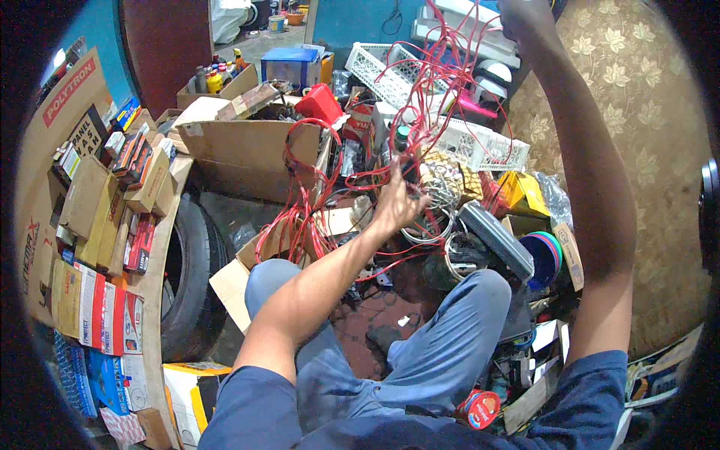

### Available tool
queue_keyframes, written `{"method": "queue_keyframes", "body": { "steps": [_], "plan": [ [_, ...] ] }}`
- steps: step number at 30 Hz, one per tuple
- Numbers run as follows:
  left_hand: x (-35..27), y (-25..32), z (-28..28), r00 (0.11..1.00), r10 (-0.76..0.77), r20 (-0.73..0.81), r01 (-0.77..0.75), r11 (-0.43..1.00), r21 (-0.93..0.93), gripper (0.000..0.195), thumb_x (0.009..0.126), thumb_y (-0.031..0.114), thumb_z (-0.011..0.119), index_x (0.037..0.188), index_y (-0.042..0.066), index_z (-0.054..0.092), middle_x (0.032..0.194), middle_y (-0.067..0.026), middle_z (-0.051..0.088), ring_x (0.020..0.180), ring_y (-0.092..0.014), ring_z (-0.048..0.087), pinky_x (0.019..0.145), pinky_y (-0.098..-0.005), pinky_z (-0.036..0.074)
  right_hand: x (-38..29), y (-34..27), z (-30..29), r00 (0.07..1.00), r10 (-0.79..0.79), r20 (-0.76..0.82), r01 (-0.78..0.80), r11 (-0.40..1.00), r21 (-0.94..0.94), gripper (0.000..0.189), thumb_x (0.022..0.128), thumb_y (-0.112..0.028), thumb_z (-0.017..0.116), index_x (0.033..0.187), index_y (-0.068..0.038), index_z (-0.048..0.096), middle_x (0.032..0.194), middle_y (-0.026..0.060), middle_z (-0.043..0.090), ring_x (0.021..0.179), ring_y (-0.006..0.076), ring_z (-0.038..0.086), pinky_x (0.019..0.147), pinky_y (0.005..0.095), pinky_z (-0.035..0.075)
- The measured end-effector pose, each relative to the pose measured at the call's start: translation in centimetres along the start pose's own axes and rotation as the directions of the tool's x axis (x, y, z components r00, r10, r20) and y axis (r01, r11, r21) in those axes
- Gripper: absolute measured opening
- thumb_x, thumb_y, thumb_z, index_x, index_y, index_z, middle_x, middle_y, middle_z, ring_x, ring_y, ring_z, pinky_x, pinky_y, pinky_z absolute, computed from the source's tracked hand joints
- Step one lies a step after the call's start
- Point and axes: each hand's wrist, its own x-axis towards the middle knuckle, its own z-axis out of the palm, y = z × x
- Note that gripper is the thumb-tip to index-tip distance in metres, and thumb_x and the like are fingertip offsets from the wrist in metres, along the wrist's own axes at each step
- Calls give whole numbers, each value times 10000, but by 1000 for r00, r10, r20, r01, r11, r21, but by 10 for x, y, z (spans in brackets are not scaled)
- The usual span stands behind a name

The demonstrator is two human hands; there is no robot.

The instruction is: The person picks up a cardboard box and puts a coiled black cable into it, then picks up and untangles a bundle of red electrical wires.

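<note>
A loose tangle of red cables point(427, 84) hangs in front of me, its upper strands running out of the top of the view. My right hand point(526, 19) is raised at the top edge, blurred and partly cut off, with red strands gripped at its fingers. Lower down, my left hand point(398, 203) reaches into the hanging strands, fingers spread. More looped red cable point(298, 225) spills over an opened cardboard box point(233, 289) by my left knee. Beyond my left hand lies a coil of pale wire point(441, 194).
Stacked small boxes point(107, 219) and a tyre point(197, 281) stand at left. A large cardboard box point(253, 160) holds assorted goods. White plastic crates point(478, 143), a grey device case point(495, 239) and nested coloured bowls point(543, 259) are ahead right. A red canister point(481, 408) lies near my right thigh.
</note>
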Motion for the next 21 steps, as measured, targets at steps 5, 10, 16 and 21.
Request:
{"method": "queue_keyframes", "body": {
  "steps": [5, 10, 16, 21],
  "plan": [
    [34, -17, -33, 939, -319, -128, 200, 810, -551, 500, 836, -39, 536, 1317, 62, 445, 753, -30, 562, 582, -146, 523, 531, -323, 459, 74, 67, -58, 973, -120, -195, 107, 991, -78, 238, 929, -230, 636, 835, -51, 761, 614, 66, 644, 517, 153, 555, 504, 328, 443],
    [70, -63, -159, 881, -472, -32, 266, 549, -793, 129, 983, 144, 590, 1109, 113, 599, 632, 54, 445, 469, -75, 392, 429, -268, 360, 105, 122, -174, 963, 32, -266, -65, 991, -116, 281, 873, -334, 663, 851, -57, 709, 644, 33, 583, 503, 124, 517, 487, 309, 401],
    [49, -71, -245, 825, -552, -120, 221, 510, -832, 192, 1018, 321, 549, 987, 140, 607, 577, 48, 395, 421, -69, 324, 400, -247, 288, 82, 136, -178, 934, 38, -354, -190, 895, -404, 240, 871, -329, 677, 986, -153, 792, 637, 25, 616, 519, 130, 517, 519, 308, 429],
    [39, -89, -258, 619, -701, -353, 178, 564, -806, 307, 1038, 377, 476, 1005, 93, 590, 636, -33, 550, 430, -123, 383, 431, -303, 374, 67, 158, -158, 896, 20, -444, -162, 945, -284, 275, 861, -371, 683, 965, -138, 784, 612, 16, 606, 531, 112, 528, 527, 329, 434]
  ]
}}
